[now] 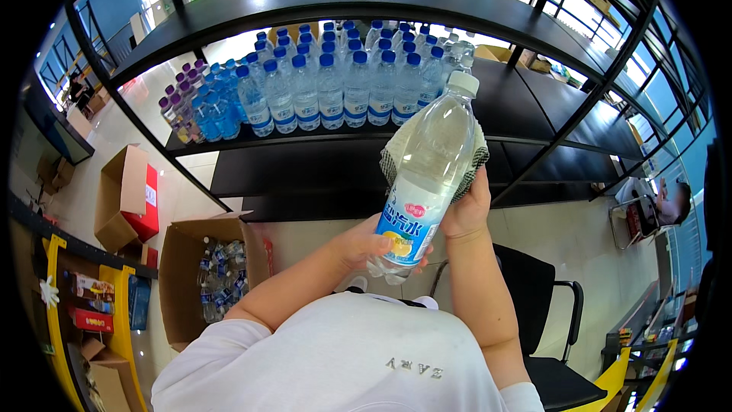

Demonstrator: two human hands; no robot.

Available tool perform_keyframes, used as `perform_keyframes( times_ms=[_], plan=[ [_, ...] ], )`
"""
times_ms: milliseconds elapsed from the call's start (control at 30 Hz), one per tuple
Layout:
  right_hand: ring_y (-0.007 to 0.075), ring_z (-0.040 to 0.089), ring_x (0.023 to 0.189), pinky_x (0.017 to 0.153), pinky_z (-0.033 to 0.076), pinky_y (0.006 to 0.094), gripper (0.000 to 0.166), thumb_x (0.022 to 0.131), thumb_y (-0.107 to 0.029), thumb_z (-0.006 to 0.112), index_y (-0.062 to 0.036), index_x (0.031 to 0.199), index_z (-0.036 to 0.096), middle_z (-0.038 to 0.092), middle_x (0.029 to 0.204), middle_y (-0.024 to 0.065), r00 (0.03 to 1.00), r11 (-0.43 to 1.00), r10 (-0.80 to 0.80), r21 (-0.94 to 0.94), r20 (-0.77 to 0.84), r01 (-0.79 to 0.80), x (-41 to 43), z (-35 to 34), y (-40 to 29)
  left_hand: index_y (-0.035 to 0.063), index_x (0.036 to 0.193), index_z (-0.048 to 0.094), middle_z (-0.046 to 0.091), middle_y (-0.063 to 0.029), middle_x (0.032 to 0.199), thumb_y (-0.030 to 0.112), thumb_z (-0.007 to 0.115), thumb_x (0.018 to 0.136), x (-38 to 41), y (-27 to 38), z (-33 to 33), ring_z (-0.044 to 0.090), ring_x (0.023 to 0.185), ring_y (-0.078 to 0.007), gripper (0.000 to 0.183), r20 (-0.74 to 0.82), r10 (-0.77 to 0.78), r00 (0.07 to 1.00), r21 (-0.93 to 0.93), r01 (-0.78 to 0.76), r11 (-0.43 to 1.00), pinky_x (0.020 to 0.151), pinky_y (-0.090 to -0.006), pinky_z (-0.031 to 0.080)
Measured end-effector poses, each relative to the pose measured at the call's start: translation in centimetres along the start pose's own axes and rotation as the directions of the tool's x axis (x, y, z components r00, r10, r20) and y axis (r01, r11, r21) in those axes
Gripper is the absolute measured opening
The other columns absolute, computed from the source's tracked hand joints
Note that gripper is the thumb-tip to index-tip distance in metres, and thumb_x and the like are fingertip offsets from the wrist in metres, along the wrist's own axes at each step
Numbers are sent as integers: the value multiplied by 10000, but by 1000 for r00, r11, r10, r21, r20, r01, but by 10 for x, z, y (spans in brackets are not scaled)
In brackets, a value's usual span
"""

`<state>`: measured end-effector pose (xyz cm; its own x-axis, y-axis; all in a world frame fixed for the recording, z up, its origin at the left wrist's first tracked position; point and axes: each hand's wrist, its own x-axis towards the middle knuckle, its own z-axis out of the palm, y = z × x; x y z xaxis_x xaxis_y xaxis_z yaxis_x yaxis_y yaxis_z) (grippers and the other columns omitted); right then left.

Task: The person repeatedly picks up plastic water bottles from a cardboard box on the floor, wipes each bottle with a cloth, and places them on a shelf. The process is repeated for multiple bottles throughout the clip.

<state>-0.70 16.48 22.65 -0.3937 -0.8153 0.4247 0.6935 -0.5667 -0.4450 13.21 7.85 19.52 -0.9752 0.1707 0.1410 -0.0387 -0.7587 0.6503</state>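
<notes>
A large clear plastic soda bottle [426, 166] with a white cap and a blue label showing a lemon is tilted in front of my chest, cap end up and to the right. My left hand [374, 243] grips it near the base, thumb across the label. Behind the bottle, my right hand [472, 206] presses a pale cloth [398, 143] with a dark checked edge against its side; most of those fingers are hidden. Beyond it, rows of blue-capped water bottles [330, 91] stand on a black metal shelf [497, 109].
Bright blue bottles [214, 111] and purple-capped bottles [180, 97] stand at the shelf's left end. On the floor at left, an open cardboard box [177, 280] holds many small bottles, with another carton [123, 197] behind. A black chair [529, 297] is close on my right. A person [675, 203] sits far right.
</notes>
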Motion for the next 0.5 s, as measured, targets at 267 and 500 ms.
perform_keyframes(
  times_ms=[267, 500],
  plan=[
    [214, 377, 1194, 977, 322, 361, 594, 906, -411, 365, -85, 1368, 183, 354, 1320, 86, 988, 873, -148, -476, -48, 108, 43, 12, -30, -3, 1169, 413, 554, -127, 1019, 319, 766, 578, 29, 34, -25, 587, 898, -220, 760, 45, -98, 994, 122, 91, 988, 803, -344, 479],
    [223, 358, 1190, 970, 291, 312, 619, 918, -398, 353, -14, 1366, 168, 318, 1325, 162, 893, 313, -450, -934, 14, 172, 73, 11, -22, 25, 1196, 377, 556, -111, 1010, 285, 749, 596, 48, 49, -45, 577, 896, -207, 753, -133, -42, 990, 357, 87, 930, 805, -319, 464]
  ],
)
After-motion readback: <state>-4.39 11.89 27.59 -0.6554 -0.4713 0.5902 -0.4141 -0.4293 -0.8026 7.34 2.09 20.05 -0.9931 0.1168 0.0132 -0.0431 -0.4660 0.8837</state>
